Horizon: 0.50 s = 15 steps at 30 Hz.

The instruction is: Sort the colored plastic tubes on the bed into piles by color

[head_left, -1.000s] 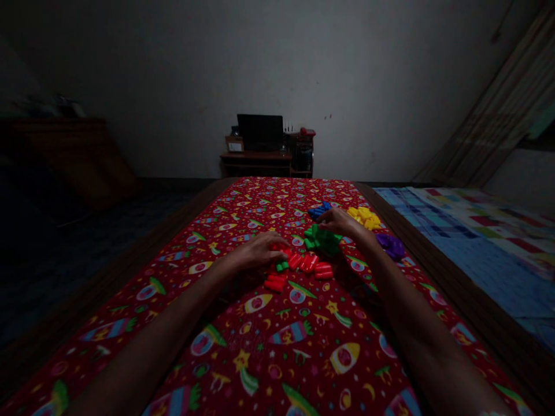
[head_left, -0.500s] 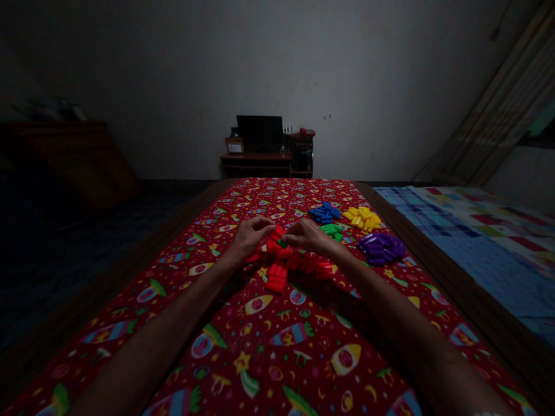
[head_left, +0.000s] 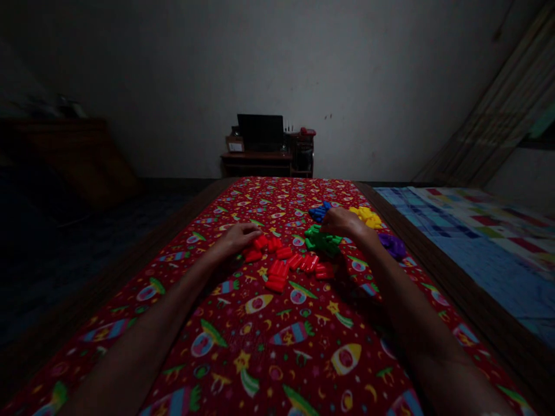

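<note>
Small red plastic pieces (head_left: 278, 270) lie in a loose cluster on the printed red cloth (head_left: 277, 346), several of them side by side in short rows. At the cluster's far left end is my left hand (head_left: 240, 238), its fingers closed together beside the red pieces; what they hold, if anything, is hidden. My right hand (head_left: 344, 221) hovers over a pile of similar green pieces (head_left: 321, 240), fingertips pinched and pointing down at the pile. Whether a green piece is between them is too dark and small to tell.
Behind and beside my right hand lie piles of blue pieces (head_left: 318, 212), yellow pieces (head_left: 367, 218) and purple pieces (head_left: 393, 247). Beyond the cloth's far edge a dark monitor (head_left: 261, 132) stands on a small desk (head_left: 255, 156). A patchwork sheet (head_left: 468, 231) spreads at the right.
My right hand has moved right, from the red pieces to the green pile, and the green piece seen among the red ones is gone from there. My left hand has shifted slightly left.
</note>
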Motion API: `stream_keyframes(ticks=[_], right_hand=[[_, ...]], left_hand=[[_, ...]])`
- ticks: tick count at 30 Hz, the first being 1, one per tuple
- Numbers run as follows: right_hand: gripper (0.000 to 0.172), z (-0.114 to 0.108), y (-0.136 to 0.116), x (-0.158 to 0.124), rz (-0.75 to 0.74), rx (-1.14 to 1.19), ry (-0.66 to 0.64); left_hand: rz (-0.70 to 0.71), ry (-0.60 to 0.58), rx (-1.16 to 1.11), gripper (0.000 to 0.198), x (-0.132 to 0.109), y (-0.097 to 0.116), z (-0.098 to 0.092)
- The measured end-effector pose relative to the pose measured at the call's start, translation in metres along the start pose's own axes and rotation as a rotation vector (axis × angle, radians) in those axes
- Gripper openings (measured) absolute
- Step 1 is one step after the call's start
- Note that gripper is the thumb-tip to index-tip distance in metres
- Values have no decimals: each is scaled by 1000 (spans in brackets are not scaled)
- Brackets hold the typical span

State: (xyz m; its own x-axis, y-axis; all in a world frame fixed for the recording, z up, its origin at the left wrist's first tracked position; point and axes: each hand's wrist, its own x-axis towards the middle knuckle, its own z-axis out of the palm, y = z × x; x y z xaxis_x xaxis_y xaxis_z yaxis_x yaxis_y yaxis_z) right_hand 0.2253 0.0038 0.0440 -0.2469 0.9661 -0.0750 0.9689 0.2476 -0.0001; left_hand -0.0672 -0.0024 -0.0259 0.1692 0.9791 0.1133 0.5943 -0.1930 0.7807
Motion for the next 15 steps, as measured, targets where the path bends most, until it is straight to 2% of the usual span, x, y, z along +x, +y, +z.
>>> stream_keyframes(ticks=[4,9,15], right_hand=[[31,1,2,-1,32,-72,-30],[31,-1,5,-2,41,-90,-95],[32,-8,10,-7,78,-96,10]], left_hand=[[26,3,137,36,4,-11,0],[50,34,154,34,10,-22,0],[38,191,138,32,9,-43,4]])
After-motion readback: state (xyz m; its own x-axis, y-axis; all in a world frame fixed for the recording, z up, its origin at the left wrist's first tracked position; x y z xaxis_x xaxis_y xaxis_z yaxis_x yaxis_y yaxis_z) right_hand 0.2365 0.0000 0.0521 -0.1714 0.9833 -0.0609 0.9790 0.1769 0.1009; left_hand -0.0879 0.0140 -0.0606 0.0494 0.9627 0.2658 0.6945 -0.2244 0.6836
